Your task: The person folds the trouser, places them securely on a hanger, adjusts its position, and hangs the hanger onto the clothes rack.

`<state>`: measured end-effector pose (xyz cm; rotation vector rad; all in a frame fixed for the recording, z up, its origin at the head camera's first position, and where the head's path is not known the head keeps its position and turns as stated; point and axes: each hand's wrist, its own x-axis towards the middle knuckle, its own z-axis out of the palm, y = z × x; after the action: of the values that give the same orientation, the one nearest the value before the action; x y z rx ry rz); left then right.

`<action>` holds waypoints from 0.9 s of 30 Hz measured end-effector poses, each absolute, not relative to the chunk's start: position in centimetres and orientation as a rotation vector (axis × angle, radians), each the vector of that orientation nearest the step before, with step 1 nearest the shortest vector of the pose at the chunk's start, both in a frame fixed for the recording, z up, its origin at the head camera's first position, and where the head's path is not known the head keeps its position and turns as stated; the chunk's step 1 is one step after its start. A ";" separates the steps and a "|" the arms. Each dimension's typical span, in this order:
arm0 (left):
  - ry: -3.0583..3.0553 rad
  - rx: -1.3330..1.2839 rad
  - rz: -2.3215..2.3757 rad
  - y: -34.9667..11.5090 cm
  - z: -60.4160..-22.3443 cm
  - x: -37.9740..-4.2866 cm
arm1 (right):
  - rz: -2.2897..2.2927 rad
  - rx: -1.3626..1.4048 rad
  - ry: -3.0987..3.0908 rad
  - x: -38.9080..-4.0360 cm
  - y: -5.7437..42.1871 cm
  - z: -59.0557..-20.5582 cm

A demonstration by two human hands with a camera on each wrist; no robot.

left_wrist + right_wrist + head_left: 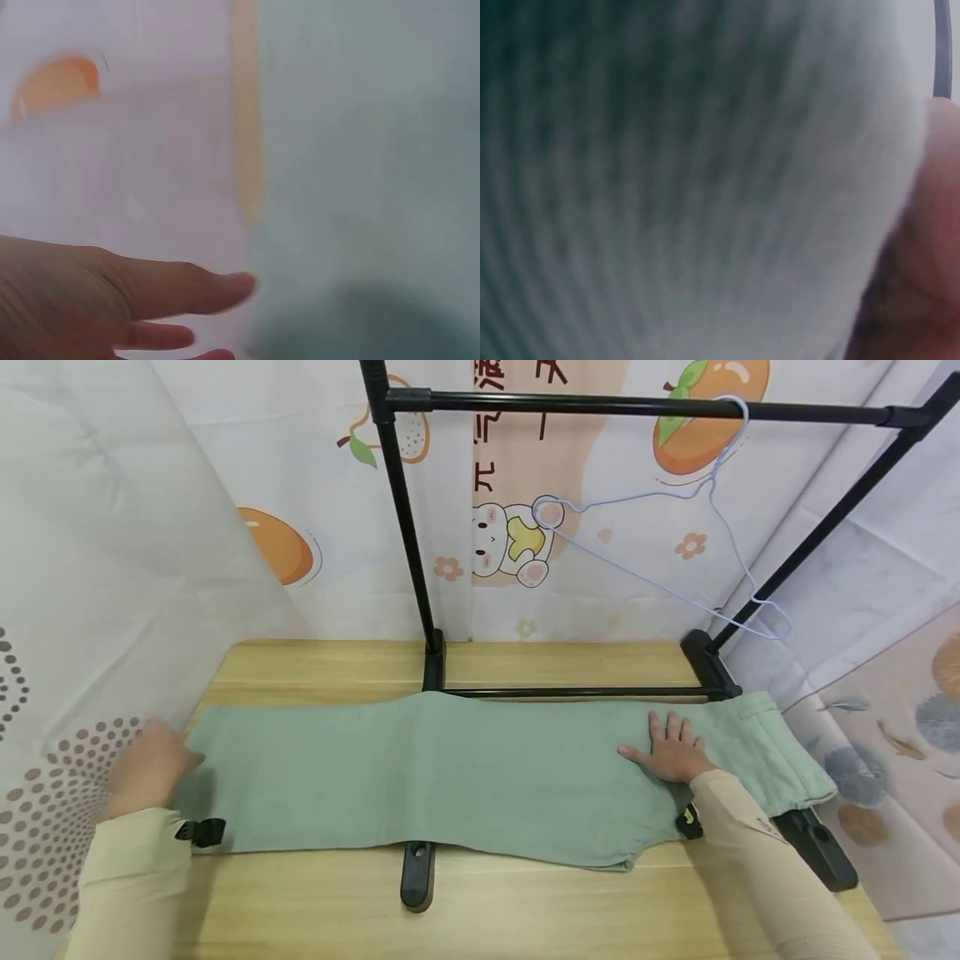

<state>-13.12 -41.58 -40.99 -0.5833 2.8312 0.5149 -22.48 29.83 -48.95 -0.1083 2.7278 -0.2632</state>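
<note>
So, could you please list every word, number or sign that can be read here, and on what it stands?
"元气满": probable reading, sideways and partly cut, on the printed curtain.
"一天": probable reading, also sideways, on the same curtain.
Yellow mark on the right wrist strap: too small to read.
No other readable text.

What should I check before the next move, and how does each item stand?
1. Long, pale green cloth garment spread out lengthwise: ok.
2. Right hand on the garment, fingers spread: ok.
3. Left hand touching the garment's left end: cannot tell.
4. Thin, pale blue wire hanger hooked over the top bar of the black tubular rack: ok.
5. Garment clear of the rack's long black feet: not ok, it lies across both.
</note>
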 end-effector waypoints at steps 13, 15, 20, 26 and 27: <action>2.771 0.141 0.430 -29.8 -43.1 -18.4 | -0.296 -0.106 2.721 -22.1 29.7 -49.3; 2.757 0.210 0.469 -28.0 -43.5 -18.7 | -0.291 -0.105 2.724 -22.1 29.9 -49.3; 2.711 0.252 0.440 -25.7 -44.7 -19.0 | -0.293 -0.093 2.711 -21.8 30.2 -49.3; 2.664 0.103 0.362 -29.1 -45.8 -19.5 | -0.287 -0.101 2.716 -21.5 30.0 -49.5; 2.652 0.068 0.374 -30.0 -45.8 -19.6 | -0.283 -0.109 2.722 -21.5 30.0 -49.5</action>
<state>-19.62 -29.99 -45.81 0.0682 2.6516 0.3741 -21.53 29.95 -49.46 -0.1087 2.7217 -0.2832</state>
